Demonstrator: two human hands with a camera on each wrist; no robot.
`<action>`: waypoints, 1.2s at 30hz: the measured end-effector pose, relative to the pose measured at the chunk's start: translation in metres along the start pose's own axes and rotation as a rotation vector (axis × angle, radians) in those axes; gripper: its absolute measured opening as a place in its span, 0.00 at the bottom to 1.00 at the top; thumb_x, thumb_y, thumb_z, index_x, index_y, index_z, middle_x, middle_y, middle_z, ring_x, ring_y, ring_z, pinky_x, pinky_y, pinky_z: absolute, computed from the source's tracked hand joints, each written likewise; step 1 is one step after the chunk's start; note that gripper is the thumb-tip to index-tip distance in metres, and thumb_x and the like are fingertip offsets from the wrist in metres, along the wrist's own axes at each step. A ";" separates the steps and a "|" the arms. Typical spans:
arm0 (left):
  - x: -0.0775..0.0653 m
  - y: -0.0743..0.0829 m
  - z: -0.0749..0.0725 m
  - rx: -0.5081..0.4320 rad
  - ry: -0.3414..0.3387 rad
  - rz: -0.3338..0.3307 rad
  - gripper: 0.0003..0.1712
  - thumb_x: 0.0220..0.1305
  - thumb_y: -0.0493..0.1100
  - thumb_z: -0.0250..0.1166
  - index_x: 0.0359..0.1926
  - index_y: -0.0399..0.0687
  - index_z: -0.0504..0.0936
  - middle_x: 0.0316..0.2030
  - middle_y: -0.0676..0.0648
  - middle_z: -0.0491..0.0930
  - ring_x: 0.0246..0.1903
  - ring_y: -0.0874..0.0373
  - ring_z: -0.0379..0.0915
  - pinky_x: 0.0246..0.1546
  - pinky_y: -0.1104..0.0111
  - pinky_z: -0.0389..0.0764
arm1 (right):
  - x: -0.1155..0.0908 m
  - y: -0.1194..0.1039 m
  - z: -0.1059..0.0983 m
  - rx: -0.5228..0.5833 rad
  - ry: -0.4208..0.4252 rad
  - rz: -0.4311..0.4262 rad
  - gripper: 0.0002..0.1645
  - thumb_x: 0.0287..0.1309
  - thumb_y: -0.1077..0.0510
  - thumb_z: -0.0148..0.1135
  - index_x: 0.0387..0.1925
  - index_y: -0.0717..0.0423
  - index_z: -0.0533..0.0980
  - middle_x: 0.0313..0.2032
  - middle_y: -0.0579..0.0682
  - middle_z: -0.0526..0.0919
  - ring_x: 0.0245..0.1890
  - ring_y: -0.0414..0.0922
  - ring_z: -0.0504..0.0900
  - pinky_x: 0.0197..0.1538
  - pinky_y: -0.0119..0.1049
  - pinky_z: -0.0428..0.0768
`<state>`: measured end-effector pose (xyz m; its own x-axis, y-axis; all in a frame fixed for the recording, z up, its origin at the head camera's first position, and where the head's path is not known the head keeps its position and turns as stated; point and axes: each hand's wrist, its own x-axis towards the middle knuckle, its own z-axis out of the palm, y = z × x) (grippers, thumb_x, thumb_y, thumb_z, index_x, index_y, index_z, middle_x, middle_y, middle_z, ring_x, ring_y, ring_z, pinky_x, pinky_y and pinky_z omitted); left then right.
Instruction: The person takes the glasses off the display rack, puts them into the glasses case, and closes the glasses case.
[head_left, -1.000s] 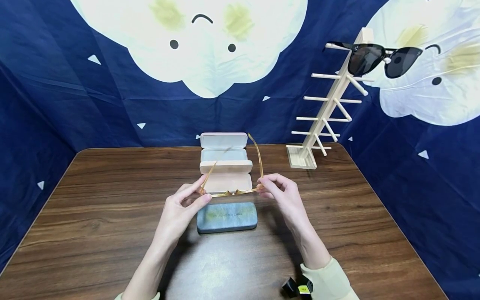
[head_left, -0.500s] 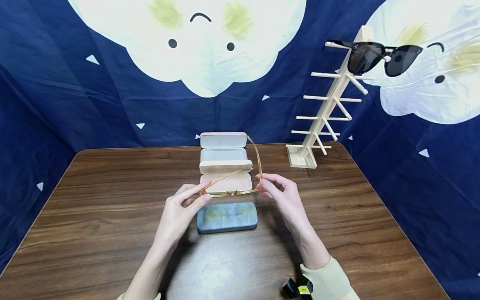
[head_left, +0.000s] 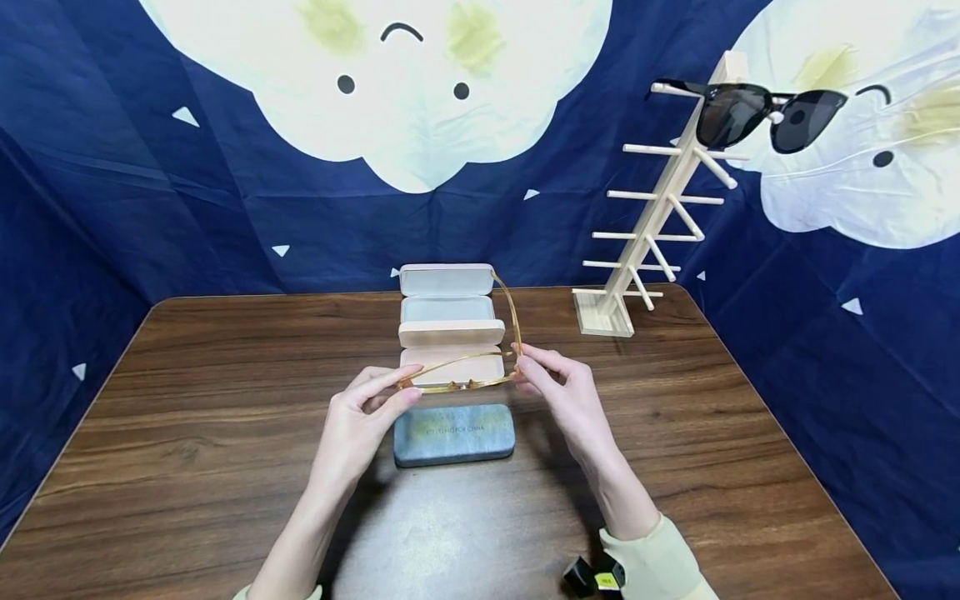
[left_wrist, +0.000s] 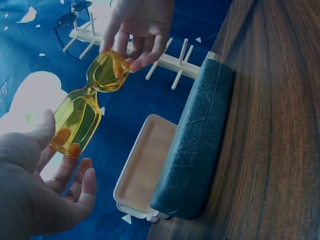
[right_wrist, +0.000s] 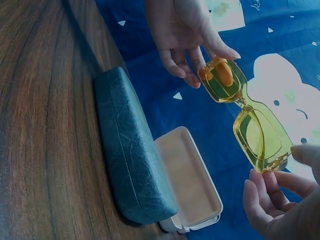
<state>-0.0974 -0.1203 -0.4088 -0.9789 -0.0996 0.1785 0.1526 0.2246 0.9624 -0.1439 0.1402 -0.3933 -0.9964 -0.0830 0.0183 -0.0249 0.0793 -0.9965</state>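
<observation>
Yellow-tinted sunglasses [left_wrist: 80, 119] are held up by both hands above the table. My left hand [head_left: 358, 417] pinches the left corner of the frame between thumb and fingers. At the opposite corner, my right hand [head_left: 562, 396] pinches the frame by its hinge. One temple lies folded inward behind the lenses; the right temple [head_left: 507, 302] still points away, extended. Just below and nearer than the sunglasses, a closed blue-green glasses case [head_left: 454, 435] lies on the table. Behind them sits an open case with a pink lining [head_left: 452, 365].
A second open case with a pale blue lining [head_left: 447, 310] stands behind the pink one. At the back right, a wooden glasses rack [head_left: 656, 212] carries black sunglasses [head_left: 731, 118] on its top pegs. A small black object [head_left: 581, 575] is by the right sleeve. Blue cloth walls surround the table.
The left temple of the yellow sunglasses has swung inward, from pointing away to lying across behind the lenses. The right temple has tilted slightly left. Both hands keep nearly the same place.
</observation>
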 end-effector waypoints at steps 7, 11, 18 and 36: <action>0.001 0.001 -0.001 0.012 0.005 -0.006 0.16 0.65 0.43 0.72 0.54 0.53 0.89 0.45 0.51 0.83 0.32 0.68 0.73 0.34 0.79 0.74 | -0.002 -0.001 0.000 -0.062 -0.002 -0.033 0.25 0.62 0.59 0.71 0.60 0.56 0.82 0.48 0.51 0.82 0.47 0.36 0.84 0.51 0.27 0.81; 0.001 0.000 -0.001 0.025 0.003 -0.010 0.16 0.65 0.44 0.72 0.54 0.53 0.89 0.45 0.49 0.84 0.31 0.67 0.70 0.32 0.78 0.72 | -0.002 -0.002 -0.001 -0.078 -0.011 -0.043 0.26 0.60 0.60 0.72 0.61 0.56 0.81 0.52 0.55 0.82 0.48 0.37 0.84 0.51 0.27 0.79; 0.001 0.000 -0.001 0.019 -0.011 -0.015 0.16 0.66 0.44 0.71 0.54 0.52 0.89 0.47 0.48 0.84 0.35 0.72 0.75 0.37 0.79 0.76 | -0.002 -0.002 -0.002 -0.107 -0.051 -0.053 0.25 0.62 0.58 0.72 0.61 0.55 0.82 0.56 0.56 0.80 0.51 0.39 0.84 0.53 0.28 0.80; 0.001 -0.001 -0.002 0.008 -0.020 -0.004 0.15 0.66 0.42 0.71 0.54 0.50 0.89 0.48 0.47 0.84 0.38 0.73 0.80 0.40 0.81 0.78 | 0.000 0.001 -0.003 -0.243 -0.117 -0.133 0.24 0.68 0.58 0.66 0.63 0.60 0.79 0.55 0.57 0.83 0.49 0.33 0.81 0.52 0.25 0.80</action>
<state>-0.0986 -0.1227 -0.4090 -0.9820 -0.0812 0.1706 0.1479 0.2316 0.9615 -0.1437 0.1433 -0.3943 -0.9674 -0.2211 0.1237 -0.1871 0.2943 -0.9372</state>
